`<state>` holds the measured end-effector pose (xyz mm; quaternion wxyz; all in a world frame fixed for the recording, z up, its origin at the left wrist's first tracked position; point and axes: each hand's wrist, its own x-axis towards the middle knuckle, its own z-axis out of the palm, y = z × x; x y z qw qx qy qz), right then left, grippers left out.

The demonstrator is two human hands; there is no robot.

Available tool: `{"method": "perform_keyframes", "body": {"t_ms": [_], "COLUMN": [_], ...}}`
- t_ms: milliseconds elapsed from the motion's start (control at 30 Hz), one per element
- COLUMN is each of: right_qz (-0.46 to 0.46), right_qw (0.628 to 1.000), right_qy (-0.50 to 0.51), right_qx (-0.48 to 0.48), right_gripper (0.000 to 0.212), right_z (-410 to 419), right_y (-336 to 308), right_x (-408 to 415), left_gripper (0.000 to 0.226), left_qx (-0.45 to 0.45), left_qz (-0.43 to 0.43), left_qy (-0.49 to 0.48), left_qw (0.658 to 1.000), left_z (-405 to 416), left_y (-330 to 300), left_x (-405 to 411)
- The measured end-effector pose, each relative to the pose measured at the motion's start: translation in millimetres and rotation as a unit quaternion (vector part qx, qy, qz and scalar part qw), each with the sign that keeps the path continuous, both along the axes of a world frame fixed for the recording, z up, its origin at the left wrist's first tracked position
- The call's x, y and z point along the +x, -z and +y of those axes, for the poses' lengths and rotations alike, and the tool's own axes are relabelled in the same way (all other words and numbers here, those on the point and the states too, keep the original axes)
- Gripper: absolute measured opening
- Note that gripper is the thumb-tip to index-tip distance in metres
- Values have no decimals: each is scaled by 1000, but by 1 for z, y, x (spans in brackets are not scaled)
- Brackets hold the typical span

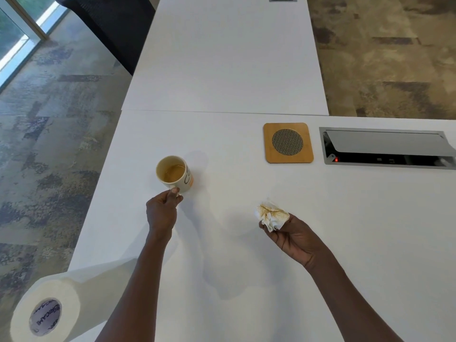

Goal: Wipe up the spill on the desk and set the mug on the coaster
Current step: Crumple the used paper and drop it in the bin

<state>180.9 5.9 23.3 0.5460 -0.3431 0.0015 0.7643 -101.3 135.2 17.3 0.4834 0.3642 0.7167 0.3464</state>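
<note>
A cream mug [174, 172] with brown liquid inside is at the left part of the white desk [246, 243]. My left hand [161, 211] grips its handle from the near side; the mug looks slightly tilted, and whether it rests on the desk I cannot tell. My right hand [293, 236] holds a crumpled, brown-stained paper towel [271, 215] just above the desk, palm up. A square wooden coaster [288, 143] with a round mesh centre lies at the back right, apart from the mug. No liquid shows on the desk surface.
A paper towel roll [47, 309] lies on its side at the near left corner. An open grey cable box [387, 149] is set into the desk right of the coaster. A second white table [227, 53] adjoins behind, with a dark chair [111, 25] at its left.
</note>
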Motion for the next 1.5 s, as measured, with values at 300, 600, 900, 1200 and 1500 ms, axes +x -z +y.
{"method": "perform_keyframes", "body": {"t_ms": [300,600,900,1200,1500], "right_qz": [2,-60,-4,-90,-240], "right_qw": [999,996,996,993,963], "right_qy": [-16,68,77,5,-78], "right_qx": [38,8,45,79,92], "right_gripper": [52,29,28,27,13], "right_z": [-3,-19,-44,-74,-105], "right_y": [-27,-60,-90,-100,-104], "right_x": [-20,-38,-37,-23,-59], "left_gripper": [16,38,15,8,7], "left_qx": [-96,-58,59,72,63], "left_qz": [-194,-289,-162,-143,-88], "left_qy": [-54,238,121,100,59], "left_qw": [975,925,977,982,992], "left_z": [-81,-127,-155,-192,-241], "left_y": [-28,-76,-108,-120,-124], "left_x": [64,83,112,125,80]}}
